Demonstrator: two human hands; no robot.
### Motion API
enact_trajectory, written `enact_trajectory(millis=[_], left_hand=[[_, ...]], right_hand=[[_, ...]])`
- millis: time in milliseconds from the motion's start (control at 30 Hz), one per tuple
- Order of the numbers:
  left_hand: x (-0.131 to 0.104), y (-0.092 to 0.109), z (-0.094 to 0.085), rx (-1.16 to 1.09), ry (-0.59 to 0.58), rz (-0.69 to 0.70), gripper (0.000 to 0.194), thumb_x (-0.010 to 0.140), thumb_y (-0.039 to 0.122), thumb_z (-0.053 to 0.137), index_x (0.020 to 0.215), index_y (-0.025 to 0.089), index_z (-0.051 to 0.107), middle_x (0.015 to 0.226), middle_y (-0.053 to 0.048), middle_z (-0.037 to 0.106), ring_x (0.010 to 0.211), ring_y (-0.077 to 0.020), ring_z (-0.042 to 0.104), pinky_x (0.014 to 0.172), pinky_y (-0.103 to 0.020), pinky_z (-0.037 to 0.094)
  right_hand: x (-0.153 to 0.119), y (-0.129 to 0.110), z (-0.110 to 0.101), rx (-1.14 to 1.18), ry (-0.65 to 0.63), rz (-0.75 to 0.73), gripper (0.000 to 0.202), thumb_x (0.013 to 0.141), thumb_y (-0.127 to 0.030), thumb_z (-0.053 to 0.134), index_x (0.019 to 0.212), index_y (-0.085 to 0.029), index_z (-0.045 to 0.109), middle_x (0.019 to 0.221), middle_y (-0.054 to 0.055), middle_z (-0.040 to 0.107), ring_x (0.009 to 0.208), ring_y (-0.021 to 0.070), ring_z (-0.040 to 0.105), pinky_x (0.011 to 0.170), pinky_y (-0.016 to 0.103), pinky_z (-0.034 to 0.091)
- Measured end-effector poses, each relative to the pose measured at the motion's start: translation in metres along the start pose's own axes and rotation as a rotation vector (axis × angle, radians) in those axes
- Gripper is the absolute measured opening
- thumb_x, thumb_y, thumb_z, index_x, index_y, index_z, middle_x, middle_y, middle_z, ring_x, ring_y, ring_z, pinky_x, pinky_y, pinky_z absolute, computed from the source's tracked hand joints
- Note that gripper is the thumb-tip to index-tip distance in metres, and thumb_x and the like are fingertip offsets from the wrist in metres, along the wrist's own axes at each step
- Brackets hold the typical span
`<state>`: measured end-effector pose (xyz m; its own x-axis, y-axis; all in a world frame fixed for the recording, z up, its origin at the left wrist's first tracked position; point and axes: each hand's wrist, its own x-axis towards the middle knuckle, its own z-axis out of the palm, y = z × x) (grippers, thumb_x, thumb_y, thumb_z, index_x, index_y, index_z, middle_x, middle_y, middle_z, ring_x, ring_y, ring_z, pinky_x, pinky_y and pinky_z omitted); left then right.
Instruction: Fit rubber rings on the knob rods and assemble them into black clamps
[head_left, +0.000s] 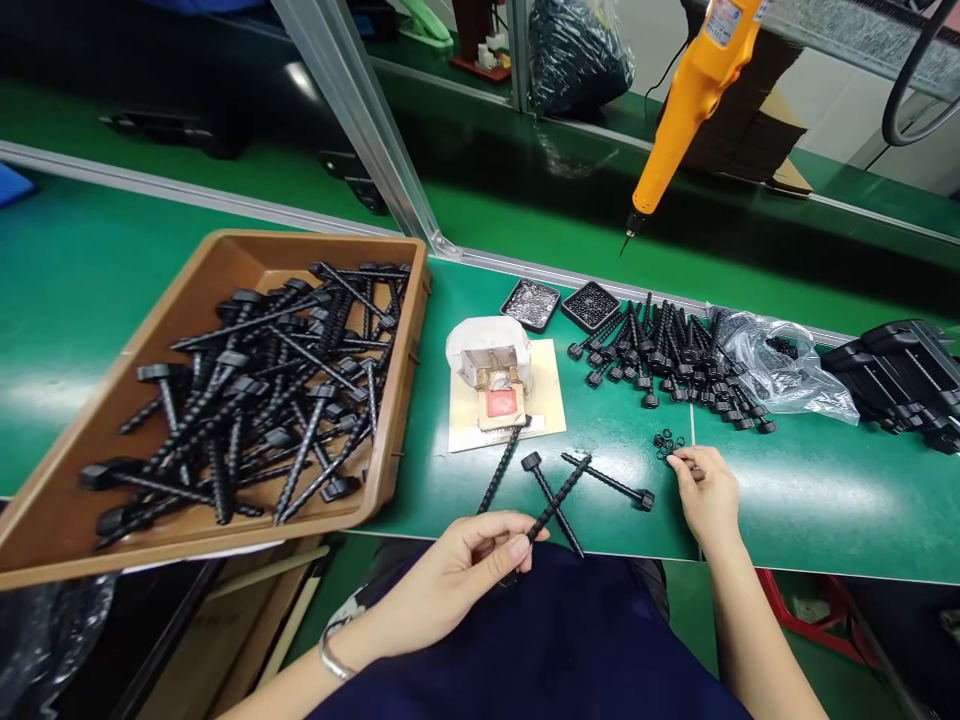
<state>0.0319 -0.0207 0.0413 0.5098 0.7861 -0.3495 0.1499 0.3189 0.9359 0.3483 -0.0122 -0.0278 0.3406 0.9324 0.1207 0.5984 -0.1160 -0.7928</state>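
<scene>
My left hand [480, 556] is closed around a black ribbed rod [562, 495], whose tip slants up to the right. Three similar rods lie just beyond it: one ribbed rod [504, 465] near the white fixture, a crossed one [551, 490] behind the held rod, and another rod [611, 480] to the right. My right hand [705, 492] pinches at the edge of a small pile of black O-rings [664, 441]; whether a ring is between its fingertips I cannot make out. A white fixture [491, 350] with a red pad [502, 402] stands on a cream board [551, 385].
At left sits a brown tray [390, 440] of black rods. Along the back are a dish of silvery parts [531, 303], a dish of black parts [591, 305], piled knob-headed rods [667, 345], a clear bag [795, 375] and black housings [896, 375]. An orange electric screwdriver [686, 105] hangs above.
</scene>
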Motion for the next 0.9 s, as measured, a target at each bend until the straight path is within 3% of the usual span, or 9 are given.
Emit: enact_trajectory(millis=[133,233,400,600,767,900], left_hand=[[-0.003,0.0,0.003,-0.112,-0.08,-0.088,0.048,0.084,0.062,0.06,0.088,0.014,0.067,0.059,0.002,0.056,0.053,-0.0125,0.053,0.055,-0.026,0.049],[-0.003,0.001,0.006,-0.092,-0.123,-0.151,0.046,0.082,0.059,0.063,0.086,0.013,0.066,0.058,0.004,0.052,0.051,-0.0103,0.049,0.047,-0.021,0.044],[-0.004,0.004,0.008,-0.048,-0.147,-0.177,0.044,0.084,0.058,0.06,0.083,0.013,0.063,0.053,0.006,0.049,0.04,-0.0064,0.039,0.037,-0.017,0.033],[-0.01,0.002,0.005,0.015,-0.157,-0.184,0.053,0.085,0.064,0.052,0.086,0.012,0.062,0.045,0.006,0.049,0.035,-0.006,0.036,0.034,-0.017,0.026],[-0.011,0.002,0.004,0.023,-0.176,-0.173,0.051,0.086,0.064,0.05,0.081,0.014,0.06,0.044,0.007,0.048,0.033,-0.0051,0.034,0.034,-0.017,0.026],[-0.011,0.0,0.003,0.036,-0.194,-0.142,0.052,0.086,0.063,0.052,0.073,0.014,0.059,0.049,0.006,0.046,0.037,-0.0051,0.041,0.039,-0.016,0.03]], right_hand=[[-0.007,-0.021,-0.002,0.23,-0.015,0.085,0.026,0.079,-0.043,0.071,0.078,-0.017,0.07,0.091,0.011,0.068,0.074,0.0192,0.065,0.066,0.034,0.057],[-0.022,-0.051,-0.001,0.444,-0.157,0.125,0.025,0.074,-0.043,0.078,0.074,-0.019,0.071,0.09,0.008,0.072,0.076,0.0186,0.07,0.068,0.031,0.06],[-0.041,-0.093,0.002,0.693,-0.368,0.14,0.026,0.062,-0.041,0.088,0.064,-0.021,0.072,0.078,0.004,0.075,0.065,0.0165,0.07,0.059,0.025,0.061],[-0.04,-0.098,0.0,0.786,-0.418,0.179,0.023,0.061,-0.03,0.091,0.08,-0.024,0.079,0.076,0.003,0.075,0.063,0.0149,0.071,0.061,0.023,0.062],[-0.038,-0.1,-0.001,0.8,-0.501,0.169,0.02,0.058,-0.026,0.092,0.075,-0.026,0.081,0.076,0.003,0.074,0.059,0.014,0.068,0.055,0.022,0.06],[-0.04,-0.103,0.003,0.82,-0.57,0.15,0.022,0.055,-0.025,0.094,0.072,-0.03,0.081,0.071,0.002,0.072,0.056,0.0109,0.064,0.051,0.019,0.055]])
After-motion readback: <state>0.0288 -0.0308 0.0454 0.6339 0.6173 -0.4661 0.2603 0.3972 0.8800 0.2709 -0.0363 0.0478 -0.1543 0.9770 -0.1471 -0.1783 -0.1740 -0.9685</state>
